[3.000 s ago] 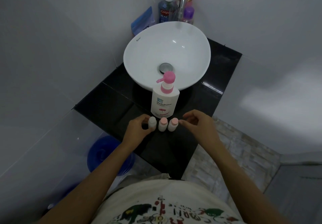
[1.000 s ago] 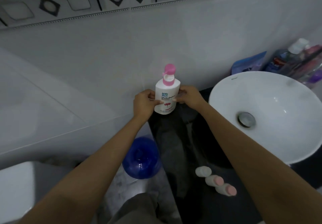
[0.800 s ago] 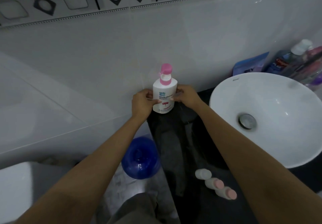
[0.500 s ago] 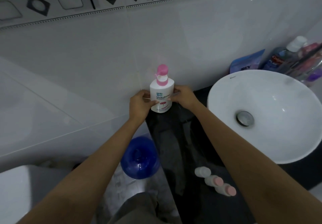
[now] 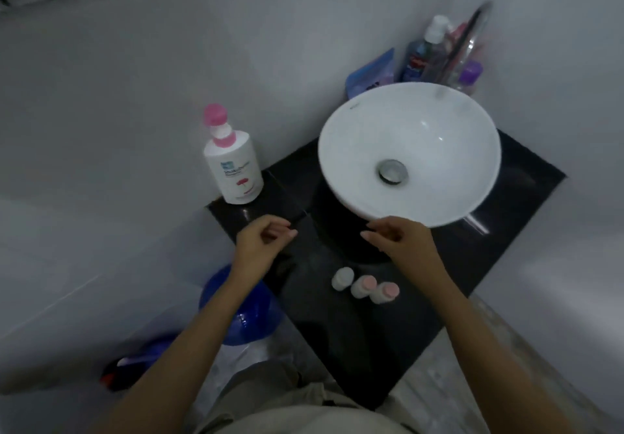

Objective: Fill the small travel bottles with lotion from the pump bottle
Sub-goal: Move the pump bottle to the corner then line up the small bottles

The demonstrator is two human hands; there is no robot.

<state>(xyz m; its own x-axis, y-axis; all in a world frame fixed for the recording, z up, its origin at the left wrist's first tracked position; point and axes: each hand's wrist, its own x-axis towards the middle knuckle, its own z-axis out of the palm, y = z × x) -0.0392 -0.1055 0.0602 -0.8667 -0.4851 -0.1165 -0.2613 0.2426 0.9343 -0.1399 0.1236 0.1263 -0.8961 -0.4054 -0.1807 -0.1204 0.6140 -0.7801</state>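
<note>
The white pump bottle [image 5: 233, 167] with a pink pump head stands upright at the far left corner of the black counter [image 5: 378, 325], against the wall. Three small travel bottles stand in a row near the counter's front: one with a white cap [image 5: 342, 278], two with pink caps [image 5: 363, 285] [image 5: 384, 292]. My left hand [image 5: 260, 244] hovers over the counter below the pump bottle, fingers loosely curled, holding nothing. My right hand [image 5: 398, 239] hovers just above the travel bottles, fingers relaxed and empty.
A white round basin [image 5: 354, 150] sits on the counter at the back right. Several toiletry bottles [image 5: 422, 59] and a blue pouch [image 5: 371, 74] stand in the corner behind it. A blue bucket [image 5: 236, 312] is on the floor to the left of the counter.
Both hands have let go of the pump bottle, which now stands at the counter's far left corner. The hands have drawn back toward me, and the view has swung right.
</note>
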